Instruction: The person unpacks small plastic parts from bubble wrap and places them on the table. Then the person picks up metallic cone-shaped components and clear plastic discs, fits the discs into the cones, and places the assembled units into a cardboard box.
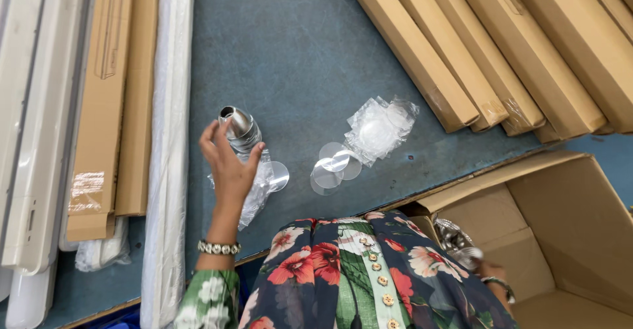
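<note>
left hand (227,164) cups a stack of shiny metal cone reflectors (241,130) standing on the blue table (297,52), fingers curled around the stack's side. right hand (491,277) is low in the open cardboard box (567,237), mostly hidden, seemingly gripping more metal cones (455,240); its grasp can't be told for sure. clear round discs (333,164) and a plastic bag of discs (381,128) lie loose nearby, untouched. looks early: one stack out, more left in the box.

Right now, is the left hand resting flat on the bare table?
No, the left hand is raised, gripping a stack of shiny metal cones above the table.
</note>
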